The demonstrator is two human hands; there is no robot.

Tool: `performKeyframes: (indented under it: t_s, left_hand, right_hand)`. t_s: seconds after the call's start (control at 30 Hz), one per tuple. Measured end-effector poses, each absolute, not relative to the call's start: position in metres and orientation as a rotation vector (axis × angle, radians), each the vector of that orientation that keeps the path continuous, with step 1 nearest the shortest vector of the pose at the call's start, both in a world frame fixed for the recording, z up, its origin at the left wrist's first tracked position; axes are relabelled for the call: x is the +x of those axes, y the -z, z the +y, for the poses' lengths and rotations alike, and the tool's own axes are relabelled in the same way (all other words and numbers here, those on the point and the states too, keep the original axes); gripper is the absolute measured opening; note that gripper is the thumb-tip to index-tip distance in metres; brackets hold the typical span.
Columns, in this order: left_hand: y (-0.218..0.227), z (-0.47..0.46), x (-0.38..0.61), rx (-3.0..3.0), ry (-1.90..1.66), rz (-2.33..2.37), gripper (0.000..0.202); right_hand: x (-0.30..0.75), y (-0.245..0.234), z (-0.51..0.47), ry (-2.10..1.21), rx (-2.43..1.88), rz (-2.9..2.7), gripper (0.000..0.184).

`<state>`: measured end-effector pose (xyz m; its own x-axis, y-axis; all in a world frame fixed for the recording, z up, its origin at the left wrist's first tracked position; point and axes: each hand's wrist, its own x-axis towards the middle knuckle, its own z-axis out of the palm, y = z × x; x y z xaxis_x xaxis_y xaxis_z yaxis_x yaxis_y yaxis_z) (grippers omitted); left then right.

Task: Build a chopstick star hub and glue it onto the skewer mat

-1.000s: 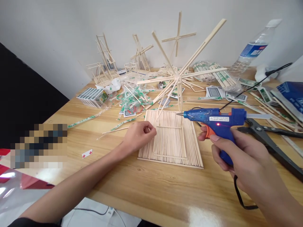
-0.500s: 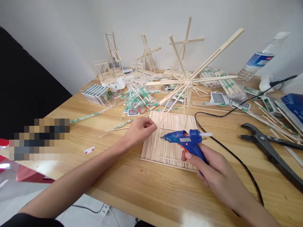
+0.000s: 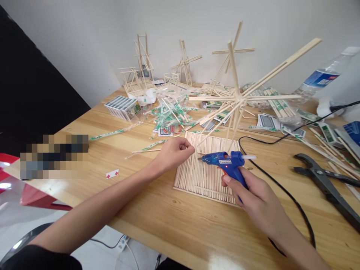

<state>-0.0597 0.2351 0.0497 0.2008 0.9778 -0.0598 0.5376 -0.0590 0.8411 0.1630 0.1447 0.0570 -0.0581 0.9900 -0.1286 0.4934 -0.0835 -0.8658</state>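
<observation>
Glossy wooden tabletop [image 3: 146, 221] bears our flat pale-stick platform [image 3: 187, 176]; our right hand [image 3: 255, 197] clamps its fingers around the blue plastic glue gun [image 3: 222, 159], our left hand [image 3: 174, 153] curls its together; we'd best steady the nozzle [image 3: 200, 159].

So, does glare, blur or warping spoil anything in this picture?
Head view: white glare on the tabletop near the bottom edge; a pixelated patch at left hides what lies there; the bottle at right leans, perhaps from lens distortion; the glue gun looks fairly sharp.

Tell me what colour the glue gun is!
The glue gun is mostly blue, as the head view shows.
</observation>
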Motion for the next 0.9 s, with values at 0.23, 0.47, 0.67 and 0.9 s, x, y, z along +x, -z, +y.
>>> performKeyframes:
  t_s: [0.23, 0.47, 0.67, 0.9]
  left_hand:
    - [-0.054, 0.235, -0.059, 1.701, -0.713, 1.438, 0.015]
    - [-0.051, 0.236, -0.062, 1.719, -0.721, 1.423, 0.015]
    - [-0.054, 0.235, -0.062, 1.714, -0.727, 1.419, 0.014]
    - [-0.055, 0.235, -0.063, 1.723, -0.707, 1.443, 0.013]
  right_hand:
    - [0.162, -0.055, 0.148, -1.060, -1.627, -1.604, 0.032]
    - [0.161, -0.058, 0.147, -0.991, -1.619, -1.680, 0.031]
    - [0.160, -0.061, 0.144, -0.937, -1.603, -1.749, 0.031]
    - [0.167, -0.060, 0.137, -0.943, -1.609, -1.828, 0.031]
